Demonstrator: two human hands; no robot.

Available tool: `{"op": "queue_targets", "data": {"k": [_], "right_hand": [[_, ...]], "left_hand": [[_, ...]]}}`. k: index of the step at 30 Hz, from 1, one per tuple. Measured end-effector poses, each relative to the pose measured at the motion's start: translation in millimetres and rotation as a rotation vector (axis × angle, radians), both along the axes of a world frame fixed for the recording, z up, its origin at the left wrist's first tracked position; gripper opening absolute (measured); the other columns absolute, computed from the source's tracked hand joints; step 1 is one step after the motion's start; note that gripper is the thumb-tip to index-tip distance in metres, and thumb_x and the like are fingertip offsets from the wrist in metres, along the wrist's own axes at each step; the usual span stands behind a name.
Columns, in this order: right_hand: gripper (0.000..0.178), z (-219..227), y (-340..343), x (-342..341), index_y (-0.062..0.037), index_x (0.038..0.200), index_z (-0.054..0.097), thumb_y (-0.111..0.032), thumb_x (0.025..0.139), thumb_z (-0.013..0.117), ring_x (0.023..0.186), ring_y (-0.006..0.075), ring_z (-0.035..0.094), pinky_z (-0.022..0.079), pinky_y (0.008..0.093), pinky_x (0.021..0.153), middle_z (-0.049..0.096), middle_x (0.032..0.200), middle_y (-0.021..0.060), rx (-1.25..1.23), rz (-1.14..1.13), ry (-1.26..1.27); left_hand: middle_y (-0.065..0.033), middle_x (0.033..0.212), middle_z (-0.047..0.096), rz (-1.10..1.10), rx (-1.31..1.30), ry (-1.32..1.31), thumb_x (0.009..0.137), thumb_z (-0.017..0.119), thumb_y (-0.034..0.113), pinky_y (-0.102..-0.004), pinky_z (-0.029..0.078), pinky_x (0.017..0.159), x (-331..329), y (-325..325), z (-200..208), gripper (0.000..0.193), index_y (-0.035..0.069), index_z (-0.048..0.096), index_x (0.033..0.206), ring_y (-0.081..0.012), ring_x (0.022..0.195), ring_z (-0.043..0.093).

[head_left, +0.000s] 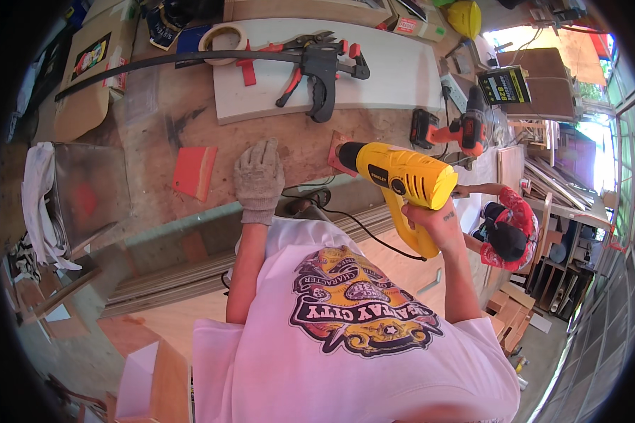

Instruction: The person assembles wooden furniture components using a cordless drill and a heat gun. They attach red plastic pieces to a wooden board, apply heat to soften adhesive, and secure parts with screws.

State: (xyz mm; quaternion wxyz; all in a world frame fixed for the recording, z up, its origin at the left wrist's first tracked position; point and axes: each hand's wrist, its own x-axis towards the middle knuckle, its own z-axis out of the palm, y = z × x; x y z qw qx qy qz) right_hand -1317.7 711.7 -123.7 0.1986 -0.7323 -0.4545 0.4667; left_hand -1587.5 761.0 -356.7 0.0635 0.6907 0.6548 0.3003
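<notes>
My right hand [432,224], bare, is wrapped round the handle of a yellow heat gun [420,174]. Its black nozzle points left, over a small reddish-brown flat piece [335,156] at the workbench's near edge. To the left, my left hand [259,176], in a grey work glove, lies palm down on the wooden workbench [159,134] with its fingers stretched out, holding nothing. A flat red piece [194,173] rests on the bench just left of that glove. From the heat gun a black cord [363,229] hangs below the bench edge.
Behind my hands, a black bar clamp [321,77] and a tape roll [222,42] lie on and beside a white board [395,77]. An orange cordless drill [466,130] is at the right. A person in red [518,222] works beyond it. Cardboard boxes [95,53] stand far left.
</notes>
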Motion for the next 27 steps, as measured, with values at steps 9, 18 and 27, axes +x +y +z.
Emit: {"op": "queue_targets", "data": {"k": [9,18,27], "right_hand": [[0.034,-2,-20,20,0.0025,0.112,0.063,-0.004,0.079,0.071,0.066,0.0114,0.061,0.049,0.0276,0.059,0.067,0.085,0.0049,0.050,-0.125,-0.026],[0.034,3,-30,23,0.0020,0.112,0.063,-0.002,0.080,0.070,0.065,0.0109,0.060,0.048,0.0270,0.058,0.067,0.085,0.0045,0.019,-0.148,0.021],[0.038,-8,3,-1,0.0016,0.117,0.063,-0.006,0.081,0.072,0.072,0.0113,0.061,0.048,0.0277,0.062,0.068,0.088,0.0046,0.118,0.020,-0.136]], "left_hand": [[-0.0048,0.121,0.065,-0.033,-0.033,-0.015,0.090,0.064,0.021,-0.0415,0.047,0.097,-1,1,4,0.036,0.015,0.064,0.126,-0.0253,0.112,0.060],[-0.0060,0.123,0.065,-0.017,-0.033,-0.027,0.092,0.061,0.018,-0.0438,0.046,0.097,2,0,5,0.034,0.014,0.063,0.125,-0.0292,0.112,0.059],[-0.0055,0.122,0.065,-0.016,-0.023,0.003,0.091,0.062,0.021,-0.0440,0.046,0.098,1,1,4,0.035,0.015,0.064,0.125,-0.0281,0.112,0.059]]}}
